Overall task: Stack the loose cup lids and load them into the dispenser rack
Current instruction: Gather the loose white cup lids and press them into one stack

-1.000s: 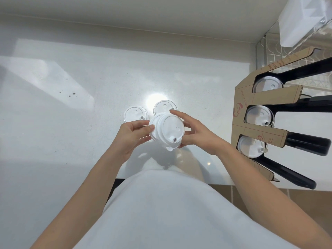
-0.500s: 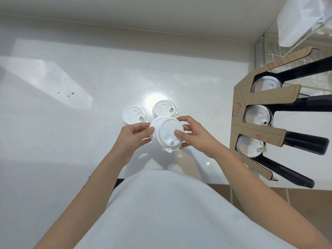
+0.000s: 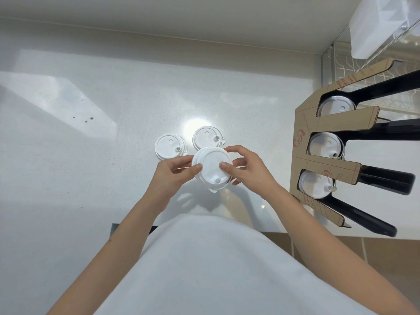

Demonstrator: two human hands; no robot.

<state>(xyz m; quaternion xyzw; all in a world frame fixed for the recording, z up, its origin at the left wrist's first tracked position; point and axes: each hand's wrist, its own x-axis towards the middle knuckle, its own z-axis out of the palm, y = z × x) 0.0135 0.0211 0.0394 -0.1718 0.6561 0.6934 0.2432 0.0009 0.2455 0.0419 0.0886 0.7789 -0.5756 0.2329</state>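
I hold a stack of white cup lids (image 3: 212, 170) above the white counter, gripped from both sides. My left hand (image 3: 172, 176) clasps its left rim, thumb on top. My right hand (image 3: 247, 170) clasps the right rim, thumb pressing the top lid. Two more small piles of white lids lie on the counter just behind: one at the left (image 3: 169, 149), one at the right (image 3: 206, 137). The cardboard dispenser rack (image 3: 336, 165) with black channels stands at the right, a lid stack showing in each of its three slots.
The white counter (image 3: 91, 155) stretches left and back to a wall. Its front edge runs just below my hands. A clear plastic holder with white paper (image 3: 377, 26) hangs at the upper right above the rack.
The held stack has tilted flatter and shifted slightly down. My right thumb has come onto the top lid, and both hands have closed tighter around it.
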